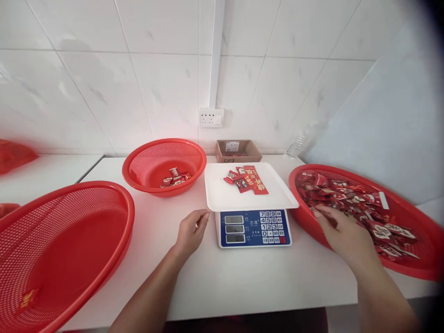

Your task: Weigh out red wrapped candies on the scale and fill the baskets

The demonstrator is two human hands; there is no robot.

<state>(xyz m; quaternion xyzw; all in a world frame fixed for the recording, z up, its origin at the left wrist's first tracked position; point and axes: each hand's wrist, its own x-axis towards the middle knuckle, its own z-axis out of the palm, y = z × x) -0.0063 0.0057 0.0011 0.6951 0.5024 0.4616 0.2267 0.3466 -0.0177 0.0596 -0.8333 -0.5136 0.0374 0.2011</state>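
My left hand point(192, 232) is closed with curled fingers beside the left front of a digital scale point(255, 229), and nothing shows in it. On the scale's white tray point(218, 196) lie a few small red snack packets point(243, 183) and a longer red packet with yellow lettering point(256, 179). My right hand point(347, 233) reaches over the near rim of a red plastic basket point(412, 203) at the right. Its thumb and fingers pinch at a small red snack packet, mostly hidden by the fingertips, among many loose packets point(354, 199).
A round red basket point(164, 145) with several packets stands back left of the scale. Nearer left, a larger red basket point(126, 203) holds one red packet point(27, 299). Behind the scale sits a cardboard box point(239, 159), under a wall socket point(211, 118). A clear plastic object point(296, 145) stands by the wall.
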